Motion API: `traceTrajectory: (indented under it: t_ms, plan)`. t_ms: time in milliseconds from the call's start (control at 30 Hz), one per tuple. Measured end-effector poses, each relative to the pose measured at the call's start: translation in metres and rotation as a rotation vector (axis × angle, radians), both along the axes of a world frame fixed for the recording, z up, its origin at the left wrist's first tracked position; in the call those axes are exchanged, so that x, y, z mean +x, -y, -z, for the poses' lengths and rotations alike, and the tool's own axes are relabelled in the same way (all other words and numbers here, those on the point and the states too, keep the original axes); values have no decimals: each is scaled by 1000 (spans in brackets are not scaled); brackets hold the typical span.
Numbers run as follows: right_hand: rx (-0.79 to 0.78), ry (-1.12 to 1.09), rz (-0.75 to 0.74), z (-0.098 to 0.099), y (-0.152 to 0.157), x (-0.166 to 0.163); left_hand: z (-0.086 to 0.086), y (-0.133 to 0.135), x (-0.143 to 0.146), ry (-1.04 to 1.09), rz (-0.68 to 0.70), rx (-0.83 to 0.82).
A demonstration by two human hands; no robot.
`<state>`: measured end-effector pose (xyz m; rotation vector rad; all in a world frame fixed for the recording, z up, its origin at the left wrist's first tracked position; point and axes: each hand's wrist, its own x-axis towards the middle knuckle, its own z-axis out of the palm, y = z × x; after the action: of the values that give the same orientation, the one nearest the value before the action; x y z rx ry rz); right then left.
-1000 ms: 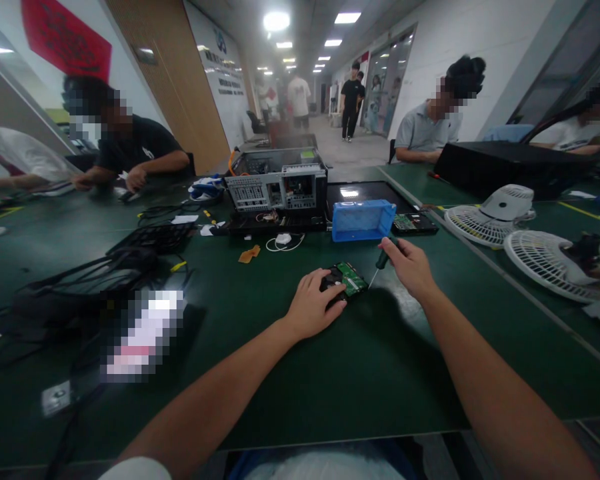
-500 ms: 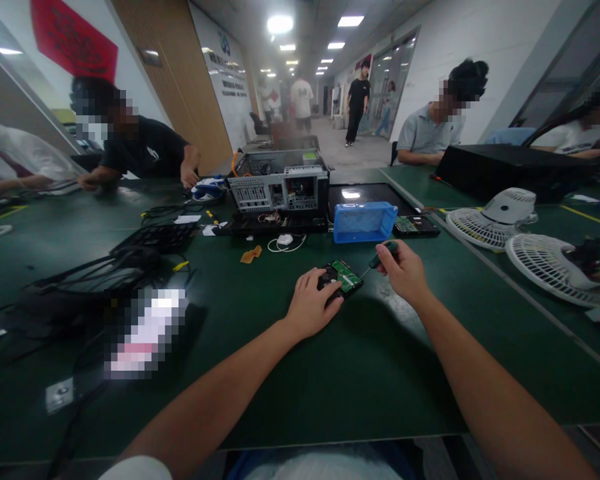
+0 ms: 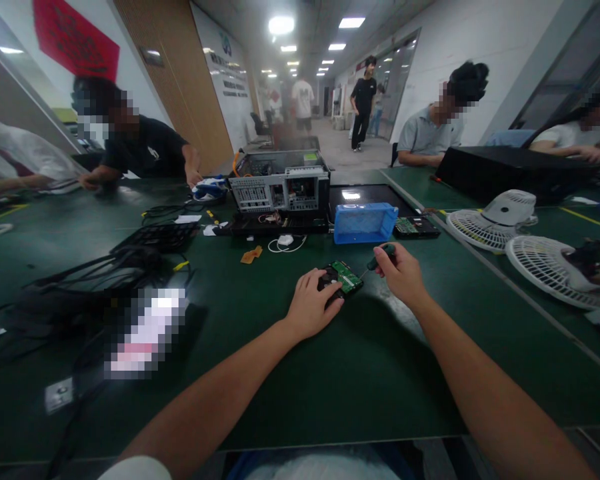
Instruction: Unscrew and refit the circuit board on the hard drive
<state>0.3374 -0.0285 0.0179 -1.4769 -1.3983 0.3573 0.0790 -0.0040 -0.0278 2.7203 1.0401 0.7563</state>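
Note:
A hard drive (image 3: 347, 279) lies on the green table with its circuit board facing up. My left hand (image 3: 314, 303) grips its left end, fingers over the top and thumb along the near side. In my right hand (image 3: 403, 270) a screwdriver with a dark green handle (image 3: 383, 256) is held by closed fingers. Its thin shaft slants down to the left, and the tip is at the drive's right edge; whether it touches a screw is too small to tell.
Beyond the drive stand a blue plastic bin (image 3: 364, 224), another hard drive (image 3: 416, 227) and an opened computer case (image 3: 280, 190). White fan parts (image 3: 490, 219) lie at the right. Black cables (image 3: 87, 287) and a blurred-out bright object (image 3: 147, 333) lie at the left. Co-workers sit across the table.
My right hand and the screwdriver have shifted very slightly left and down. My left hand and the hard drive stay in place. A person in the background has moved closer.

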Motion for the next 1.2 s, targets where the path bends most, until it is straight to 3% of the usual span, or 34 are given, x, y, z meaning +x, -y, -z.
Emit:
traceTrajectory:
  t_ms: [367, 833, 1200]
  plan:
    - [-31, 27, -10, -3, 3, -2, -4, 2, 0, -14, -3, -22]
    - [70, -10, 18, -1, 1, -2, 2, 1, 2, 9, -21, 12]
    - [56, 20, -9, 2, 2, -1, -3, 2, 1, -31, -46, -82]
